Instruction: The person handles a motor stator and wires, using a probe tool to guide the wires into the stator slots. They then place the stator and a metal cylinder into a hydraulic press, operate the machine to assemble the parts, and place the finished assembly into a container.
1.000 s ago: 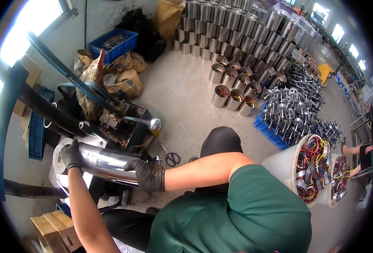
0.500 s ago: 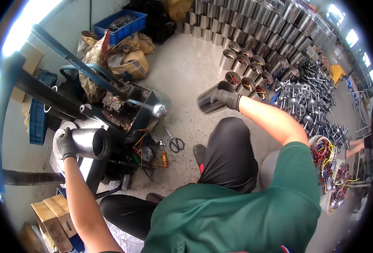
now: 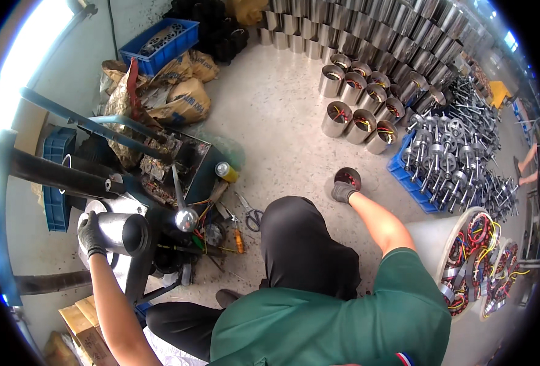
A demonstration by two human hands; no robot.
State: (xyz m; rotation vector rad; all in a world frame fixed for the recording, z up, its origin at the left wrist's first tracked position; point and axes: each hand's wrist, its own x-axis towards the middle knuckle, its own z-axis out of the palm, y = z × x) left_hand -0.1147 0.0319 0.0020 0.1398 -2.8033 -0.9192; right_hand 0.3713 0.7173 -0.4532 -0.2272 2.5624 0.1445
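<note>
My left hand (image 3: 91, 235), in a dark glove, is closed round a dull grey metal cylinder (image 3: 123, 233). The cylinder lies sideways at the lever machine, its open end facing right. Over on the right, my gloved right hand (image 3: 343, 193) grips the near rim of a shiny metal motor housing (image 3: 356, 178) at floor level. Dark red windings show inside that housing; the hand hides its near side. The machine's lever, with a round metal knob (image 3: 186, 219), rises between my left hand and my knee.
Several steel housings with coloured wires (image 3: 337, 118) stand beyond my right hand, before tall stacks of cylinders (image 3: 367, 30). A blue crate (image 3: 411, 183) heaped with rotor shafts (image 3: 450, 149) and a pale drum (image 3: 431, 239) of wound stators are at right. Scissors (image 3: 253, 219) and an orange-handled screwdriver (image 3: 239, 241) lie near the machine.
My right hand has come nearer to me and down, from a tilted housing by the front row to the housing on the floor. My left hand still holds the grey cylinder.
</note>
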